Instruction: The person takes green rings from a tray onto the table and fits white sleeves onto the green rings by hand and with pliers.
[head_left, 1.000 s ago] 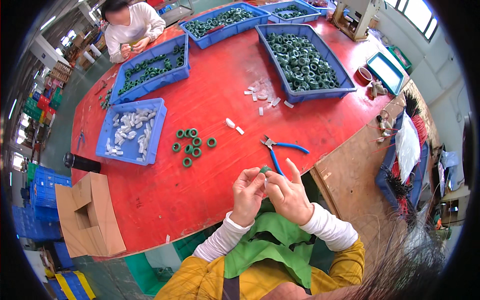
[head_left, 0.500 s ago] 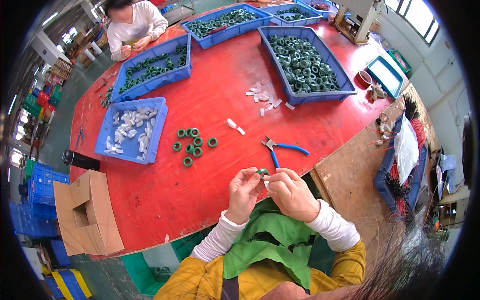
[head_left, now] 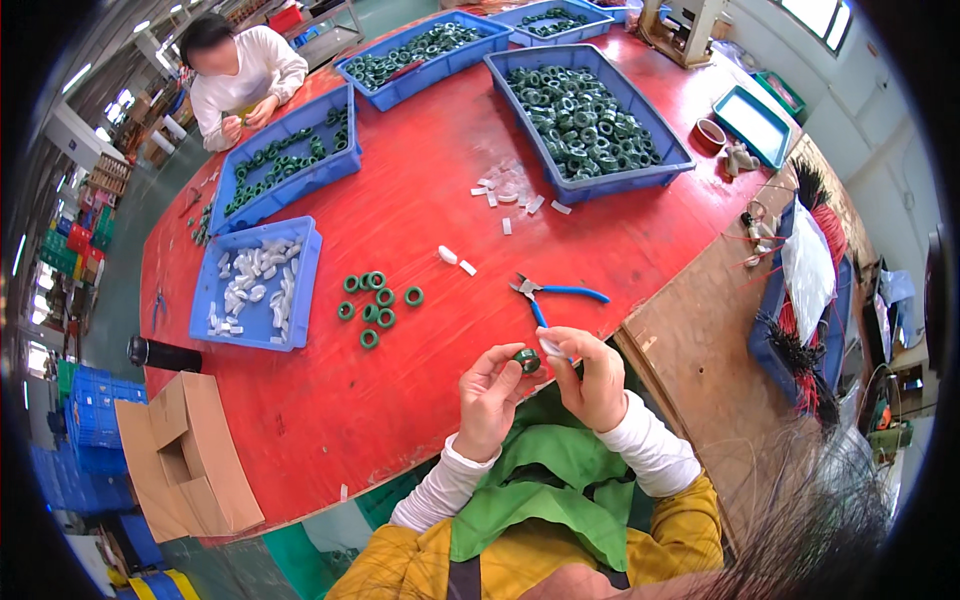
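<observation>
My left hand (head_left: 487,398) pinches a dark green ring (head_left: 527,360) between thumb and fingertips. Close beside it, my right hand (head_left: 594,385) grips a small white piece (head_left: 551,348), apart from the ring; its exact kind is too small to make out. Just beyond my right hand lie blue-handled cutting pliers (head_left: 570,293), jaws pointing away to the left. Several loose green rings (head_left: 385,297) rest on the red table left of centre. Two white pieces (head_left: 448,256) lie farther in, between the rings and the pliers.
A blue tray of white pieces (head_left: 312,265) stands at left, near a black bottle (head_left: 165,354) and cardboard box (head_left: 215,465). Blue trays of green rings (head_left: 625,184) stand at the back. White scraps (head_left: 507,227) lie on the red table (head_left: 430,390). A person (head_left: 240,85) sits far left.
My hands have drawn apart: the ring stays in my left hand, while my right hand with the white piece has moved away from it. The whole view has shifted slightly.
</observation>
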Motion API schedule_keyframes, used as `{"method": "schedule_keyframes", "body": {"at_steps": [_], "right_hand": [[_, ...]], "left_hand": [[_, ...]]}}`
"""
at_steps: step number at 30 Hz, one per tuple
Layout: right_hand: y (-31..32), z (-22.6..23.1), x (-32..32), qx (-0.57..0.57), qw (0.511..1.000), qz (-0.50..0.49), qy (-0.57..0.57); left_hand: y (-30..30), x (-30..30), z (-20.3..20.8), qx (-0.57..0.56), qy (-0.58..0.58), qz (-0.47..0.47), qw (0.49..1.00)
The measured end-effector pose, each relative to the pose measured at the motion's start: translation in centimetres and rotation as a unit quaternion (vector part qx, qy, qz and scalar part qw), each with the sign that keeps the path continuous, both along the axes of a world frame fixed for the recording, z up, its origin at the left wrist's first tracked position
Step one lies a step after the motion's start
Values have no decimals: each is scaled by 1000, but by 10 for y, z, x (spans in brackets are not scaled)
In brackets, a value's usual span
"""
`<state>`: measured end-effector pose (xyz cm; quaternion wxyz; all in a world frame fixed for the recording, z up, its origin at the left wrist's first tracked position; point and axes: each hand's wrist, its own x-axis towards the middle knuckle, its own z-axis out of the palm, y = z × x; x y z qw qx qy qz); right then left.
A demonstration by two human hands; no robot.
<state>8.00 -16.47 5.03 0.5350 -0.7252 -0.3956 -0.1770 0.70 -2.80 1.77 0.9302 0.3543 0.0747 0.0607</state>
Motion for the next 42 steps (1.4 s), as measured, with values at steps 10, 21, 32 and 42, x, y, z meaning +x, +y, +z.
{"method": "schedule_keyframes", "body": {"at_steps": [10,21,32,42], "right_hand": [[-4,9,13,-13,1000,-20,20],[-21,-2,13,-40,951,104,287],[-21,-28,-10,135,830,204,502],[-17,-28,-20,56,966,49,249]], "left_hand": [[-1,-4,5,133,-27,-2,991],[2,-6,-8,109,-76,-56,990],[0,-6,-16,-27,-25,-87,996],[-5,-4,-8,62,-17,-60,996]]}}
